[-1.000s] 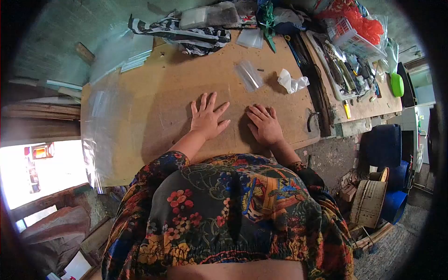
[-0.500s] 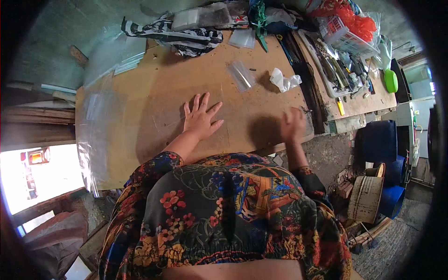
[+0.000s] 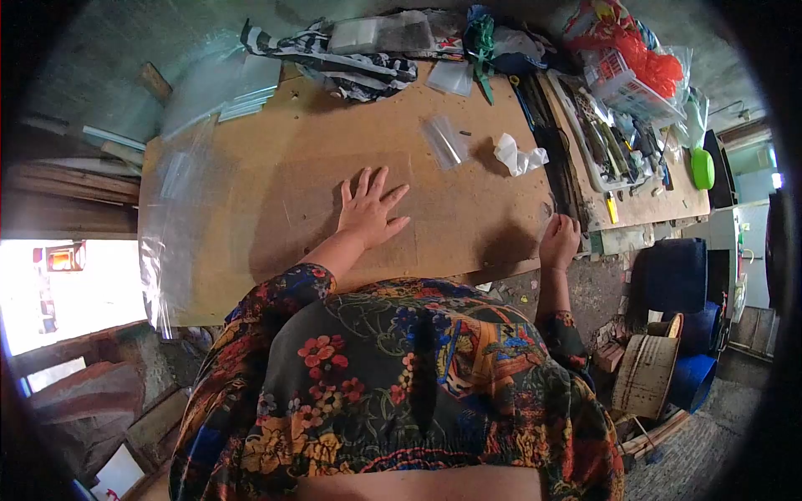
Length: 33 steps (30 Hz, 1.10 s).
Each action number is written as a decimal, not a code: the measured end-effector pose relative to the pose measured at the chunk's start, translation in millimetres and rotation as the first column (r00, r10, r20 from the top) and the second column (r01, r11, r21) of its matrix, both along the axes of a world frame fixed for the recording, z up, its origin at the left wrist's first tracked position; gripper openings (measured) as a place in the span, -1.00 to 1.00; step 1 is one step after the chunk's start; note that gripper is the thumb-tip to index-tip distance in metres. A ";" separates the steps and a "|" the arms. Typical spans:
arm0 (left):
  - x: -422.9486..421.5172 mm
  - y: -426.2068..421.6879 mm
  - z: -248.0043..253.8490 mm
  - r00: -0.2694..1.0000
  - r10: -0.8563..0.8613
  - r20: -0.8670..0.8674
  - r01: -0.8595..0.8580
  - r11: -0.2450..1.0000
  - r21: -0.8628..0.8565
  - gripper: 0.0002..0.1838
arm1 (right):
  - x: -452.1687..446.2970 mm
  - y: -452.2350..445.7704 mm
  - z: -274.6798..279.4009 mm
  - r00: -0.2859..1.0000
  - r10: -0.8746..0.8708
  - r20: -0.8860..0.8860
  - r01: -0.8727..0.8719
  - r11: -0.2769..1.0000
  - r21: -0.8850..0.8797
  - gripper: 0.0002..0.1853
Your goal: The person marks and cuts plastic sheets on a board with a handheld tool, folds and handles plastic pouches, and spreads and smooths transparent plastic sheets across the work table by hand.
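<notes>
My left hand point(image 3: 368, 210) lies flat, fingers spread, on a clear plastic sheet point(image 3: 296, 196) that rests on the brown board tabletop point(image 3: 334, 129). At the table's right front edge hovers my right hand point(image 3: 560, 242), its fingers curled together. Whether anything small is pinched in it cannot be made out. Farther back lie a small clear plastic piece point(image 3: 444, 142) and, to its right, a crumpled white tissue point(image 3: 520, 155).
More clear sheeting point(image 3: 167, 225) hangs over the table's left edge. A black-and-white striped cloth point(image 3: 351, 71) lies at the back. On the right stand a tray of tools point(image 3: 597, 138), a yellow-handled cutter point(image 3: 612, 207) and a basket with red plastic point(image 3: 622, 71). Blue drums point(image 3: 675, 271) stand beyond.
My right hand has moved right, to the table's edge, and its fingers are now curled. My left hand stays flat on the sheet. The whole view has shifted slightly.
</notes>
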<state>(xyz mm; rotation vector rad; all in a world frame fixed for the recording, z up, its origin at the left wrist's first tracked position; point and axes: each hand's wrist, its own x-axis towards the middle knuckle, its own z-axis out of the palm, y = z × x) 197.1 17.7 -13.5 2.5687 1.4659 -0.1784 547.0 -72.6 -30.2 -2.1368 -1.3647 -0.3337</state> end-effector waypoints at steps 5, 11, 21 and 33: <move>0.3 -0.4 -0.2 1.000 -0.001 0.018 0.001 1.000 0.008 -0.38 | -76.4 19.4 23.7 0.833 0.528 -0.164 -0.545 0.835 -0.081 -0.89; -0.4 -0.1 -0.3 1.000 0.000 0.011 0.000 1.000 0.011 -0.35 | -145.6 36.6 16.2 0.681 0.642 -0.351 -0.716 0.685 -0.136 -0.85; -0.2 -0.7 4.6 1.000 0.001 0.026 -0.001 1.000 -0.006 -0.33 | -155.0 46.5 11.6 0.690 0.660 -0.297 -0.721 0.664 -0.198 -0.85; 0.5 -0.8 4.7 1.000 0.004 0.003 -0.004 1.000 -0.009 -0.36 | -156.8 47.5 12.7 0.674 0.695 -0.249 -0.738 0.643 -0.205 -0.84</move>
